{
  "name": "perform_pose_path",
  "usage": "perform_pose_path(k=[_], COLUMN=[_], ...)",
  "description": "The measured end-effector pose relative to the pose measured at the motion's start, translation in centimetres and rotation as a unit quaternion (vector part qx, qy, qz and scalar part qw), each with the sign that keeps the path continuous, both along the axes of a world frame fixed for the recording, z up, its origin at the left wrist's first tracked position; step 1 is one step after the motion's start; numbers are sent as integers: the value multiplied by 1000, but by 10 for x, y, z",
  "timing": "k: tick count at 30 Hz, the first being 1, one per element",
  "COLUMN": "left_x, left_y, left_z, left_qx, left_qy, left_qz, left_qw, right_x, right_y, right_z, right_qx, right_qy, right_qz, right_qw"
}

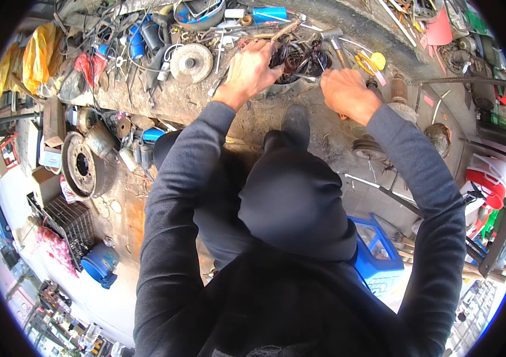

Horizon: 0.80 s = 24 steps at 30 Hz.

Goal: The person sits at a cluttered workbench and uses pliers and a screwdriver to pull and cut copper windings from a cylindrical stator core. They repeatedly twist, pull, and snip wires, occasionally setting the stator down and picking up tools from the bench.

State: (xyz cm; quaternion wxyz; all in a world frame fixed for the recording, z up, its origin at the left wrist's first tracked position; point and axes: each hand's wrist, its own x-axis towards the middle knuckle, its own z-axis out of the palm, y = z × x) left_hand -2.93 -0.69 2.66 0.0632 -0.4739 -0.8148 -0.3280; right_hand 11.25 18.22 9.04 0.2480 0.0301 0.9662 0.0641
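A motor stator (293,62) with dark, tangled windings sits between my hands at the work surface's near edge. My left hand (253,68) is closed on its left side, thumb and fingers curled at the windings. My right hand (351,94) forms a fist just right of the stator. From below that fist pokes the orange end of a tool handle (343,116); the rest is hidden, so its kind is unclear. A hammer (341,52) lies just beyond my right hand, beside yellow-handled pliers (364,63).
Left of the stator lies a round grey disc (191,63) among wires and blue cylinders (137,43). A round yellow object (378,60) is beyond my right hand. A rusty wheel drum (83,165) stands lower left; a blue plastic stool (376,253) is at my right.
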Motion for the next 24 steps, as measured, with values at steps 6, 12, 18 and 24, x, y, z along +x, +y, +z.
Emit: perform_pose_path(k=[6, 12, 18, 24], left_x=[-4, -4, -5, -3], left_y=[1, -1, -1, 0], left_z=[-1, -7, -9, -9], left_qx=[-15, -12, 0, -10], left_qy=[3, 6, 11, 21], left_qz=[4, 14, 14, 23], left_qw=[1000, 1000, 1000, 999], right_x=[-21, -50, -49, -55], right_y=[-20, -29, -7, -6], right_z=[-9, 7, 4, 10], right_qx=[150, 106, 17, 38], right_qy=[-54, -102, -156, -161], right_qz=[143, 106, -54, -48], right_qw=[977, 984, 986, 985])
